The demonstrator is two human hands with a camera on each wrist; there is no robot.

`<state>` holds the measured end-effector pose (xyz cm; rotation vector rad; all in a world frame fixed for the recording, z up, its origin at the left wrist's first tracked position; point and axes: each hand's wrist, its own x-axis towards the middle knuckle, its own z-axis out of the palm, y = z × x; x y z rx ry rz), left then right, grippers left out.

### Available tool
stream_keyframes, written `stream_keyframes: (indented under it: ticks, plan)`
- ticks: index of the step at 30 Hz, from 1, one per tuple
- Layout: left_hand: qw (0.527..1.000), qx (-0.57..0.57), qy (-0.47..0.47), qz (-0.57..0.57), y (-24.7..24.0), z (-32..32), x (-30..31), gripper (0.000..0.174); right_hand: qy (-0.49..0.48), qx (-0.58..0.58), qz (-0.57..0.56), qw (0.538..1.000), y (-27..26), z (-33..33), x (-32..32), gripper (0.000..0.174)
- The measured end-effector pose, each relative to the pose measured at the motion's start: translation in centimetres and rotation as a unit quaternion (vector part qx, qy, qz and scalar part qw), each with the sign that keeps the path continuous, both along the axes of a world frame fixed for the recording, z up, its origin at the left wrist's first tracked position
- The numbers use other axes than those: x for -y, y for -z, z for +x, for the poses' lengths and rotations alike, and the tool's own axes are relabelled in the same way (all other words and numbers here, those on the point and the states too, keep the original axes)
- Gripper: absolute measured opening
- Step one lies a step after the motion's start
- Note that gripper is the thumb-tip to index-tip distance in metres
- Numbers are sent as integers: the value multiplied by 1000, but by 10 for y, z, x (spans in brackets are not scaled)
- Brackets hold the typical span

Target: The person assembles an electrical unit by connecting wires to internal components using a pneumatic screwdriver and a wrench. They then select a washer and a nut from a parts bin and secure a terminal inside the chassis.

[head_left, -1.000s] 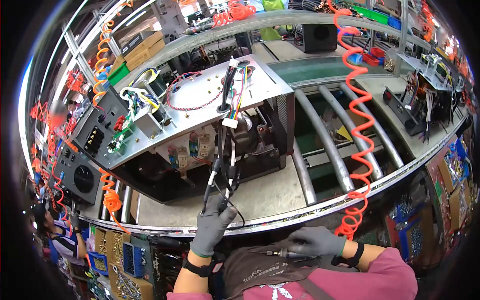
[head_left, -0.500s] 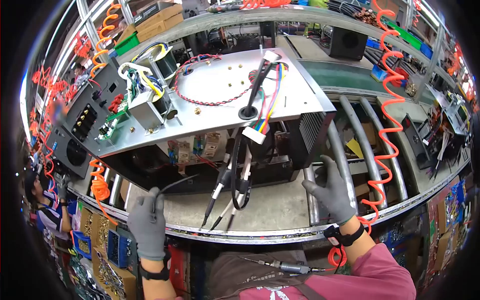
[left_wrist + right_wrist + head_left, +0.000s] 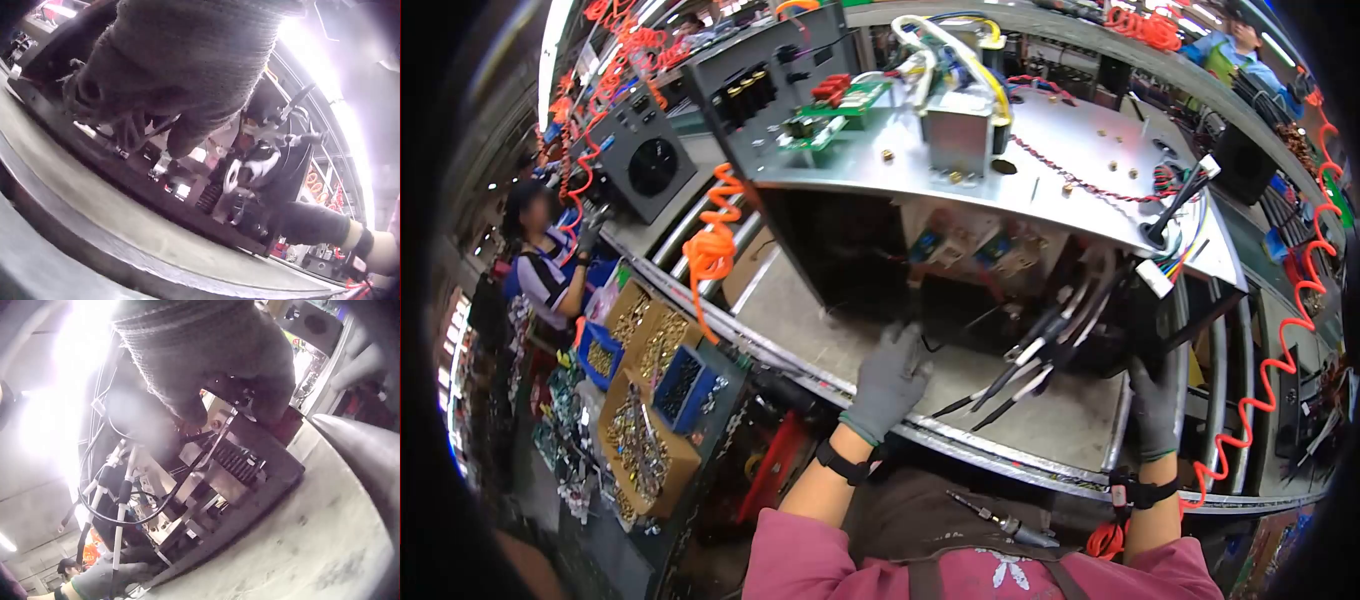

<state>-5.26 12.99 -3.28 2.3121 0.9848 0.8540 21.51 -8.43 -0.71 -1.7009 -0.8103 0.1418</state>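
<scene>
A large open machine chassis with a flat metal top stands in front of me, its cables with black-and-white ends hanging from the opening. My gloved left hand is at the chassis's lower front edge, fingers bent. A thin black strip, like a cable tie, shows between its fingers and thumb in the left wrist view. My gloved right hand is at the chassis's right end. In the right wrist view it grips the end panel, thumb inside and fingers toward the outer side.
Metal rollers lie right of the chassis. A coiled orange air hose hangs there, another at left. Boxes of small hardware stand lower left. A screwdriver-like tool lies against the apron. Another person works at far left.
The left hand let go of the cable ends and took up the thin strip, then moved to the chassis front. The right hand left the tool and reached the chassis's right end. My view turned left.
</scene>
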Motion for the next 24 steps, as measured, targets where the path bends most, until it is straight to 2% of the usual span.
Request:
stream_keyframes:
  ticks: [2, 3, 5, 7, 9, 11, 12, 13, 14, 15, 17, 18, 19, 20, 21, 22, 24]
  plan:
    - [995, 85, -39, 18, -7, -30, 0, 35, 20, 15, -7, 1000, 4, 0, 4, 49]
    - [993, 84, -74, 35, -1, -53, 0, 38, 41, 12, -31, 999, 6, 2, 6, 47]
    - [932, 255, -253, -39, 40, -90, 5, 43, 22, 25, -12, 999, -3, -2, 3, 47]
    - [864, 310, -392, -71, 88, -121, -1, 45, 17, 21, 28, 999, 21, 9, -3, 49]
    - [885, 246, -388, -70, 152, -139, -4, 48, 107, 73, -6, 992, 42, 19, -7, 51]
    - [849, 319, -274, -321, 171, -138, -10, 46, 136, 58, 9, 989, 43, 14, -6, 55]
    - [834, 319, -283, -350, 194, -140, -23, 43, 137, 20, -13, 990, 33, 3, -5, 56]
    - [818, 317, -293, -379, 190, -135, -31, 41, 137, -19, -34, 990, 27, -7, -2, 56]
    - [821, 288, -305, -388, 185, -136, -32, 31, 137, -38, -26, 990, 27, -14, 3, 57]
    - [827, 288, -292, -385, 176, -138, -27, 31, 148, -37, -17, 988, 25, -22, 10, 57]
    - [866, 277, -247, -335, 163, -140, -20, 18, 201, 58, -50, 977, 19, -40, 24, 53]
    - [828, 307, -261, -390, 124, -135, -5, 18, 163, -27, -18, 986, 24, -42, 38, 50]
    - [785, 331, -278, -444, 89, -134, 9, 19, 170, -28, -10, 985, 26, -43, 47, 50]
    - [791, 349, -296, -406, 82, -134, 8, 17, 163, -7, -13, 987, 28, -45, 56, 47]
    - [787, 344, -293, -419, 77, -139, 0, 20, 154, 13, -21, 988, 28, -48, 65, 45]
    - [779, 391, -276, -405, 66, -140, -5, 20, 130, 13, -39, 991, 22, -50, 72, 39]
    - [774, 467, -252, -346, 17, -127, -7, 20, 112, 31, -23, 993, 13, -54, 76, 34]
